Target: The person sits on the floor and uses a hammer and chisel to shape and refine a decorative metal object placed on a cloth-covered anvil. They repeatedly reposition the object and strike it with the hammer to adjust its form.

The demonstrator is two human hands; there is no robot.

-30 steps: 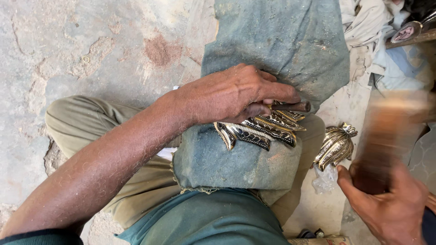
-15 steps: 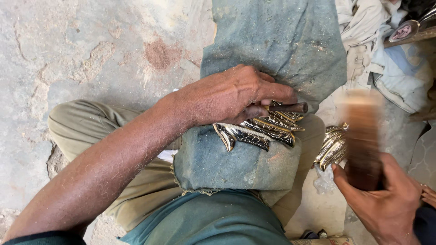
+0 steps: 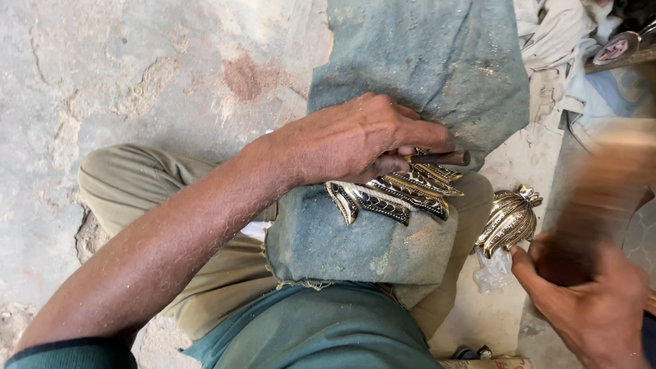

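Swinging farther right, the right hand (image 3: pixel 588 301) grips a blurred brown wooden mallet (image 3: pixel 601 195); the left hand (image 3: pixel 355 140) clamps a dark metal punch (image 3: pixel 441 158) on half-worked ornate brass pieces (image 3: pixel 396 191).

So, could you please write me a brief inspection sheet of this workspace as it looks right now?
Surface: dusty blue-grey cloth over the knee, on cracked concrete floor.
Job's things: ornate brass pieces on the cloth; thin rod.
Clutter: another brass ornament; rags.
Grippers: left hand grips the rod, pinning the pieces; right hand holds a blurred wooden tool.
Cables: nothing seen.
Surroundings: bare concrete.
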